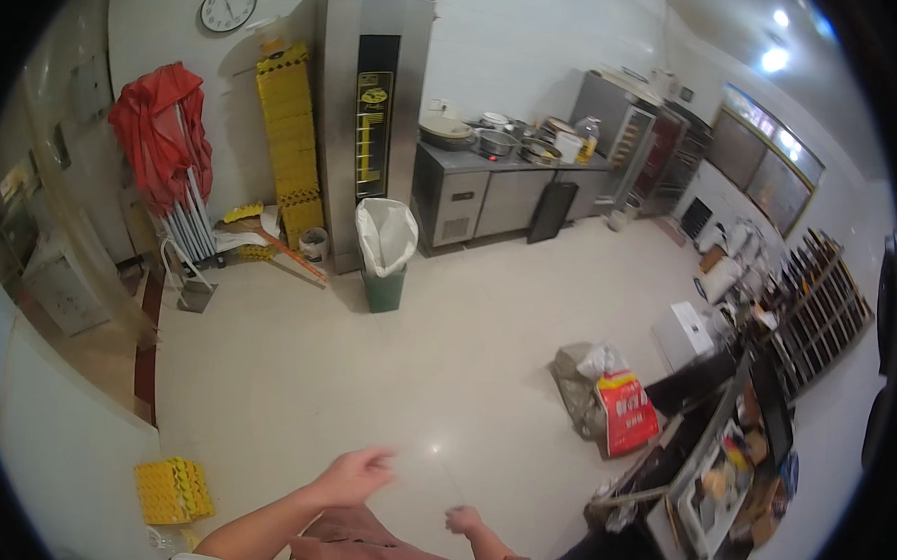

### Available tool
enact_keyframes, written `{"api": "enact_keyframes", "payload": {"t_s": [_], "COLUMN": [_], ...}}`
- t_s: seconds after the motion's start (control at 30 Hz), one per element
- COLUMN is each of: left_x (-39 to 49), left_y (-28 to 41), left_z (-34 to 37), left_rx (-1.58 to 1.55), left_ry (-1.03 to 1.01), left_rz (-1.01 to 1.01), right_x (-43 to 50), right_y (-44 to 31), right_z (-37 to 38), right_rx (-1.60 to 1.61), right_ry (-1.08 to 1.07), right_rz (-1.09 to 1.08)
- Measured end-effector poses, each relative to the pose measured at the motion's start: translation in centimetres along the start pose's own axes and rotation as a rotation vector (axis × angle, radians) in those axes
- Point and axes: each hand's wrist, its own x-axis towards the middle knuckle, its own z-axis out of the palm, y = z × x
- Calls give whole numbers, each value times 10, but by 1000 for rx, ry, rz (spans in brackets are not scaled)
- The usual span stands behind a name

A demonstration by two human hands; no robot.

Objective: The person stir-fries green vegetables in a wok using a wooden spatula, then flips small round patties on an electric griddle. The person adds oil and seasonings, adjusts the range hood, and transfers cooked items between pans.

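Motion-blurred, my left hand (357, 475) is held out over the pale tiled floor (384, 382), its fingers partly bent and apart from the thumb. It holds nothing that I can see. Lower and to the right, my right hand (464, 519) is curled into a loose fist in front of the brown apron (362, 539). No object shows in it. Neither hand touches anything. Ahead on the floor stands a green bin (383, 291) with a white liner bag (385, 236) over its rim. A red printed sack (626, 415) leans by a grey plastic bag (580, 387) at right.
Yellow egg trays (171, 491) sit at lower left; a taller stack (290, 130) stands beside a steel cabinet (335, 125). A folded red canopy (159, 125) leans on the wall. Pots crowd the steel counter (454, 160). A cluttered bench (663, 533) lines the right side.
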Motion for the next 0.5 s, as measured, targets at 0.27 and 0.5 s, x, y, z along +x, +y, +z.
{"api": "enact_keyframes", "payload": {"t_s": [0.27,0.5], "left_x": [286,582], "left_y": [-82,73], "left_z": [-147,-198], "left_rx": [375,661], "left_ry": [151,-69], "left_rz": [-144,417], "right_x": [227,362], "right_y": [-188,-262], "right_z": [-204,-342], "right_rx": [397,-136], "right_ry": [149,-52], "right_rz": [40,321]}}
